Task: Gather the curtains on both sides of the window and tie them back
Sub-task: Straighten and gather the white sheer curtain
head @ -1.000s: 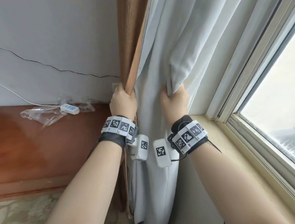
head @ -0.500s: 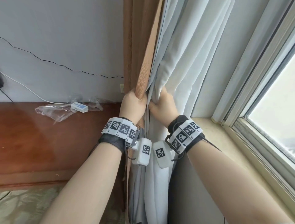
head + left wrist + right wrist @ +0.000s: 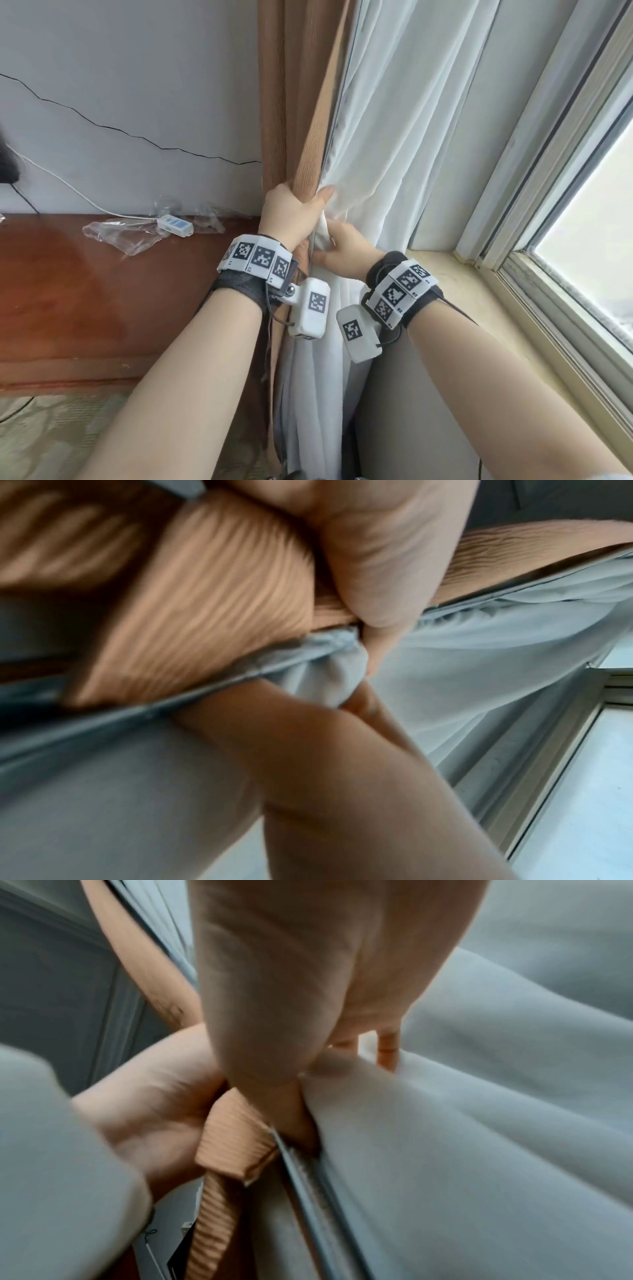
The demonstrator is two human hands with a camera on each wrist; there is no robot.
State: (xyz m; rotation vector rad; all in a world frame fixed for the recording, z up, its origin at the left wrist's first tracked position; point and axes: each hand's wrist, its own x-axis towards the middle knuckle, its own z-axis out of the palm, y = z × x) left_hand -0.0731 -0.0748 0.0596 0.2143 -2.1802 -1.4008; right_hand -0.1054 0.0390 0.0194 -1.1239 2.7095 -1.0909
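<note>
A brown ribbed curtain [image 3: 294, 102] hangs at the wall corner with a white lining curtain [image 3: 387, 130] beside it, both bunched toward the left of the window. My left hand [image 3: 291, 212] grips the brown curtain [image 3: 205, 610] and the edge of the white one, thumb over the white folds. Just below and right of it, my right hand [image 3: 342, 250] holds a fold of the white curtain [image 3: 445, 1123], its fingers tucked into the cloth. In the right wrist view my right hand [image 3: 308, 988] presses against the brown edge [image 3: 232, 1139]. No tie-back shows.
A dark wooden surface [image 3: 102, 291] lies to the left with a clear plastic bag [image 3: 123, 233], a small white switch box [image 3: 175, 225] and cables. The window sill [image 3: 479, 308] and window frame [image 3: 548, 240] run along the right. Patterned flooring [image 3: 51, 428] shows below.
My right hand has drawn the white curtain leftward until it meets my left hand, narrowing the bundle. My left hand now holds both curtains and the right hand sits lower.
</note>
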